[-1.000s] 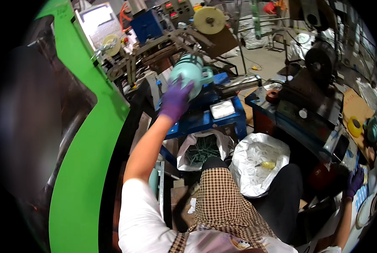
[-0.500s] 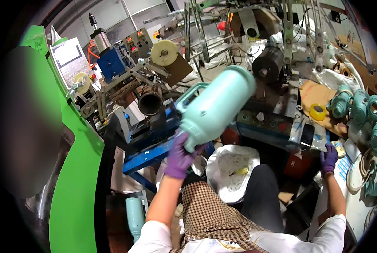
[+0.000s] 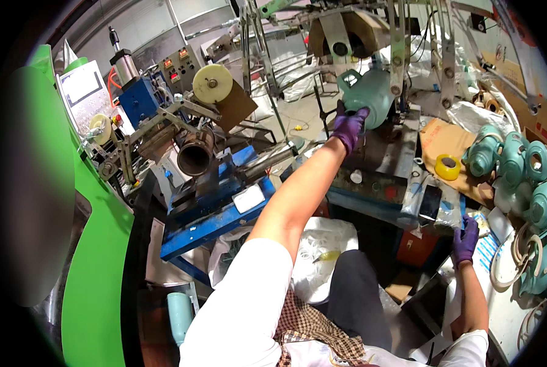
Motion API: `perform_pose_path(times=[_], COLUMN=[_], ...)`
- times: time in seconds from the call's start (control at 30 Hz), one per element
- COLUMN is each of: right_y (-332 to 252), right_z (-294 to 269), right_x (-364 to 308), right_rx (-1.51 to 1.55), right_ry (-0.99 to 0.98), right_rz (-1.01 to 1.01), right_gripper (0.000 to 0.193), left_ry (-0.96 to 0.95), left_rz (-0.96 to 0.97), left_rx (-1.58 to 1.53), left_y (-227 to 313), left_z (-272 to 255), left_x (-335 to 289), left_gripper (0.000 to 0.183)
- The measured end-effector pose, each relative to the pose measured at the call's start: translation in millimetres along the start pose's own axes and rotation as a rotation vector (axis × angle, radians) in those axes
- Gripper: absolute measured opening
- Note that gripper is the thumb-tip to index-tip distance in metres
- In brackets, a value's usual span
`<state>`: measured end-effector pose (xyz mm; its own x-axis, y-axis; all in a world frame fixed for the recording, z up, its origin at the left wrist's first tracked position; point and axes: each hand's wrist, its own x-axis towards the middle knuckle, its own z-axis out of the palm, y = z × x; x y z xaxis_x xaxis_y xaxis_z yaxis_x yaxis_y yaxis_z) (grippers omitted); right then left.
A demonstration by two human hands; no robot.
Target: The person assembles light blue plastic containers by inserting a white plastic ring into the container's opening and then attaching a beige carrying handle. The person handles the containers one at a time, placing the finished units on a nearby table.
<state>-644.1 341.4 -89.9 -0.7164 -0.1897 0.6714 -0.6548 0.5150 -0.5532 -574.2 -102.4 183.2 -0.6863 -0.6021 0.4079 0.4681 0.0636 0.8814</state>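
My left hand (image 3: pixel 348 129), in a purple glove, reaches far forward with its fingers closed round the narrow neck of a pale teal thermos flask shell (image 3: pixel 374 98). The shell has a loop handle at its upper left, and its wide end points away from me. It sits where the dark roller of the machine stood in view, and it hides that roller; whether it is fitted over the roller I cannot tell. My right hand (image 3: pixel 466 240), gloved too, rests at the edge of the right-hand table with fingers extended, beside a clear plastic bag (image 3: pixel 449 207), holding nothing visible.
Several teal shell parts (image 3: pixel 512 160) and a yellow tape roll (image 3: pixel 447 166) lie at the right. A white-lined bin (image 3: pixel 307 281) stands by my knees. Another teal shell (image 3: pixel 179 317) is at lower left. A blue-framed machine (image 3: pixel 191 238) and green panel (image 3: pixel 96 263) flank me.
My left hand has carried the teal shell forward and to the right, from above the bin to the machine's roller. My right hand stays at the table edge. The view has shifted slightly.
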Motion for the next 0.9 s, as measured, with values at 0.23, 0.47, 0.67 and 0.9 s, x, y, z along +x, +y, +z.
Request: perform_pose_path(times=[0.23,0.47,0.67,0.9], right_y=[51.8,112.7,142.4,141.0], right_z=[24.3,22.6,17.5,24.8], right_x=[-1.1,15.8,43.8,51.3], right_rx=[0.513,0.289,-0.182,-0.19], right_ry=[-0.09,-0.215,-0.297,-0.293], right_rz=[0.179,-0.021,-0.384,-0.485], right_gripper=[0.043,0.039,0.039,0.04], left_ry=[-0.101,-0.008,1.36,1.402], left_rz=[0.122,-0.092,-0.754,-0.265], left_rx=[0.238,0.016,0.451,-0.637], left_y=[13.8,31.8,72.7,73.4], left_z=[-31.6,-263.4,-457.5,-474.9], left_x=[-95.4,-411.6,-803.8,-910.5], left_gripper=[0.061,0.04,0.028,0.039])
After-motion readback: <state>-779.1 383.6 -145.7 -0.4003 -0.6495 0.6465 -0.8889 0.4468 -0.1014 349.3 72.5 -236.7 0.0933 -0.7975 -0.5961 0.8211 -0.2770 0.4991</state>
